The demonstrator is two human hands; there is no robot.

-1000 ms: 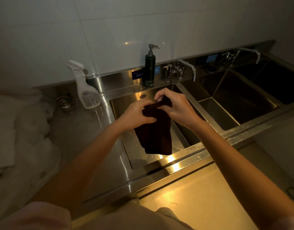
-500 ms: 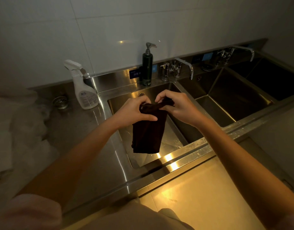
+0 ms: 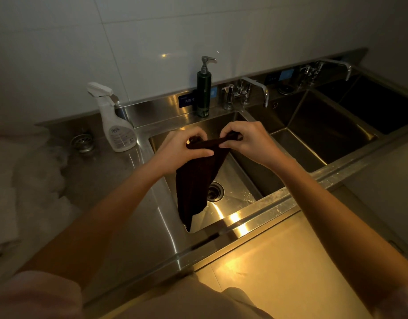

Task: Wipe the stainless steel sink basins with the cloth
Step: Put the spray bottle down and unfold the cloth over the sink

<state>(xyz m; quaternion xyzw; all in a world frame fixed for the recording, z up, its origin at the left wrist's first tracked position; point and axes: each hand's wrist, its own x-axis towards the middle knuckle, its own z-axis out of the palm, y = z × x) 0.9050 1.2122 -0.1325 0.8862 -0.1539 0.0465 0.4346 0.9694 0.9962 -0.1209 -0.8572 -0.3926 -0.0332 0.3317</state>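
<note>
dim light, dark brown ribbed cloth (image 3: 196, 180) hiding part of round drain (image 3: 215, 192) | left hand (image 3: 182, 150) and right hand (image 3: 246, 141) both pinching cloth's top edge, stretching it taut | cloth hanging over leftmost stainless steel sink basin (image 3: 239, 180)

Bare forearms, short pale pink sleeves (image 3: 37, 293) at both shoulders, light beige trousers (image 3: 198, 302) below.
</note>
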